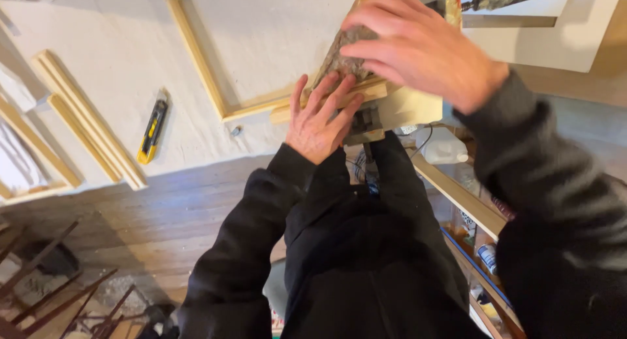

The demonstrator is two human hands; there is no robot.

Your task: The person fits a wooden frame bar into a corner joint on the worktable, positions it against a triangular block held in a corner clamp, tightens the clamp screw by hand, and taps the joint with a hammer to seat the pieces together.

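White cloth covers the desk (pixel 117 64). Left hand (pixel 320 117) lies flat on the wooden frame's (pixel 215 91) near corner, steadying it; right hand (pixel 418 45), fingers loosely spread, presses what seems a mottled canvas (pixel 346 51).

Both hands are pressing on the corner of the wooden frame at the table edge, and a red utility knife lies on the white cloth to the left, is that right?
Not quite: the utility knife is yellow and black, not red, as the head view shows. The rest holds: the left hand and right hand press on the corner of the pale wooden frame at the table edge, and the knife lies on the white cloth to the left.
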